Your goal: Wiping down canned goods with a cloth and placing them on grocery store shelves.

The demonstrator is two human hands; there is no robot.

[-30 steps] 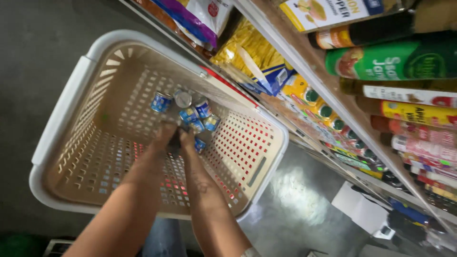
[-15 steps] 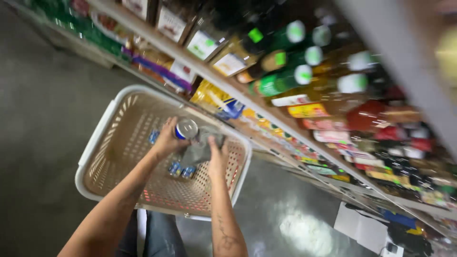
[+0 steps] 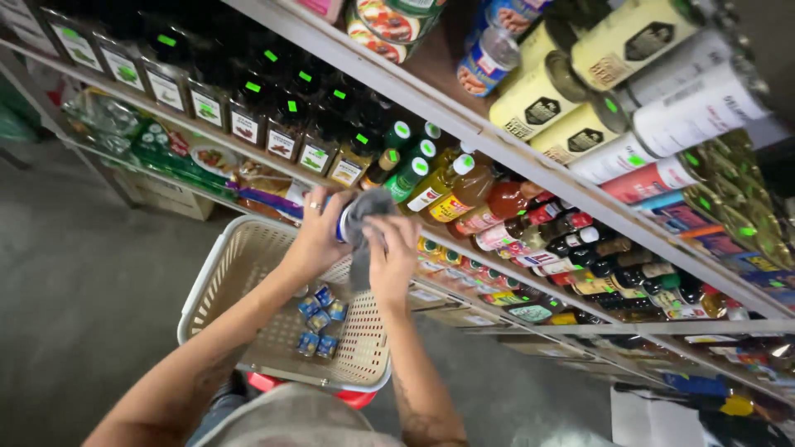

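So I've got the small can (image 3: pixel 339 225) up above the beige basket (image 3: pixel 217 277), on the shelf side of it. My left hand (image 3: pixel 316 240) is wrapped around it, long axis lying roughly sideways toward my right hand (image 3: pixel 392 258), which presses the grey cloth (image 3: pixel 363 228) onto its end. Both are touching it. Half a second ago it sat lower, just over the basket's cans (image 3: pixel 320 321); now it's raised toward the bottles.

Small cans (image 3: pixel 320 321) lie in the basket (image 3: pixel 217 278), toward its right side. Behind the basket stand shelves (image 3: pixel 464 132); bottles (image 3: pixel 439 186) sit on the middle one.
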